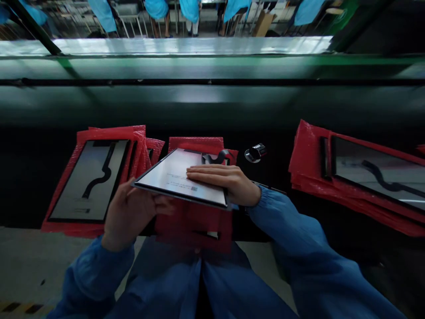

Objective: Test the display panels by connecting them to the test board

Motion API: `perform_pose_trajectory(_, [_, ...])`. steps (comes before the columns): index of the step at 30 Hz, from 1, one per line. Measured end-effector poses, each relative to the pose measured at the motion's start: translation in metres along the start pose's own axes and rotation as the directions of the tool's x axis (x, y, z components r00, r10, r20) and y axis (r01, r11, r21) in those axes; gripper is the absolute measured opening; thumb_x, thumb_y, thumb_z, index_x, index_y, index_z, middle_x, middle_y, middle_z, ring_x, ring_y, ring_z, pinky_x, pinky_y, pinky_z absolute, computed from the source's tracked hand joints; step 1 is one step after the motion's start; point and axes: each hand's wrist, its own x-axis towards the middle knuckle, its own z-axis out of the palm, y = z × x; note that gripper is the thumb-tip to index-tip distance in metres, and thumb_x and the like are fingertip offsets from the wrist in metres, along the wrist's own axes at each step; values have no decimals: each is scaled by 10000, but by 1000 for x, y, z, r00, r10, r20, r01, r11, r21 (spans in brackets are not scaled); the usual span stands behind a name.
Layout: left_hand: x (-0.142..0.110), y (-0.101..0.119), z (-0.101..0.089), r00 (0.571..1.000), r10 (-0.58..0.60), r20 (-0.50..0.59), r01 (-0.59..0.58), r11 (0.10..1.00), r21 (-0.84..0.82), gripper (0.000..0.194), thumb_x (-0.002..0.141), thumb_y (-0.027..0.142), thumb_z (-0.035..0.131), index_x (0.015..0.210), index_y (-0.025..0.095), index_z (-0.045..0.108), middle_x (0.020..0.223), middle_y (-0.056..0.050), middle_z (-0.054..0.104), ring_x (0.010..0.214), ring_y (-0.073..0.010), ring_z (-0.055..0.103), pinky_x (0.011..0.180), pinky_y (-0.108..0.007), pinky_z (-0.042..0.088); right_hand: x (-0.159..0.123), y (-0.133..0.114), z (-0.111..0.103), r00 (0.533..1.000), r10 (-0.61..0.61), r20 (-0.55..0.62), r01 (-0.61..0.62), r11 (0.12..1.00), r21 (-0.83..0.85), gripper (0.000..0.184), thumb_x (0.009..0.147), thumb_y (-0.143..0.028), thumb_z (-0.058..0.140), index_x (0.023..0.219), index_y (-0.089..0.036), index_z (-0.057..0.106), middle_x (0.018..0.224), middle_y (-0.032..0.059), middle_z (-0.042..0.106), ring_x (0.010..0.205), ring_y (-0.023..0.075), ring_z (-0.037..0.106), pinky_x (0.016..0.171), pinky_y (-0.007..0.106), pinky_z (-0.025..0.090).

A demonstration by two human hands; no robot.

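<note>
A display panel (162, 177) with a pale back, printed text and a black ribbon cable (221, 157) is tilted above a red bubble-wrap bag (195, 221) in front of me. My left hand (129, 212) holds the panel's left corner, with the thumb at the edge and the blurred fingers underneath. Across the panel's right part lie the straight fingers of my right hand (229, 179), which grips its right side; the thumb there is hidden.
Another panel (96, 181) rests on red bags at the left. On the right, a stack of red bags (308, 155) carries a panel (375, 173). A small shiny object (255, 153) lies on the black worktop (268, 173). Beyond the dark bar (212, 82), people in blue sit.
</note>
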Motion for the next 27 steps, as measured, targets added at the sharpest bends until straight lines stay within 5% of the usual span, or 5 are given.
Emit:
perform_pose_trajectory(6, [-9,-78,8,862,148,484,-504,345,792,497,955,265,500,1444,182,479,1547,-92,422,1494,-242,242,1209,-529,13,7,14,2,966,-42,-257,24,997,-73,337,1018,-269,469,1314,-226,626,1270,34,690,1169,179,664,1022,301,548])
perform_pose_trajectory(9, [-13,-89,0,772,46,634,-633,-33,773,569,995,213,442,1545,256,301,1619,-79,279,1519,-246,147,1219,-553,14,19,14,-11,747,-14,-665,-121,980,-157,237,967,-258,578,1173,-273,696,1120,-39,748,1035,150,719,939,266,582])
perform_pose_trajectory(14, [-14,-58,-5,862,446,242,-485,585,650,598,1015,357,410,1574,312,200,1663,-14,167,1526,-201,102,1244,-394,66,31,-5,-55,206,210,-956,-242,957,158,100,861,-220,657,932,-277,698,1006,-66,744,1109,164,683,1067,337,510])
perform_pose_trajectory(20, [-15,-16,8,993,-53,104,89,922,-376,514,899,599,527,1214,235,708,1210,-58,719,1292,-305,551,1109,-441,425,18,-22,-21,343,908,-241,-298,348,889,130,797,-277,700,868,-170,680,911,34,762,932,234,737,852,384,627])
perform_pose_trajectory(27, [-13,-49,-17,718,-530,451,694,590,-412,250,840,300,656,974,147,800,901,-52,781,884,-233,749,822,-245,599,-28,-21,0,483,868,-112,-415,339,844,332,930,-440,567,1031,-159,713,957,52,763,836,169,733,709,259,604])
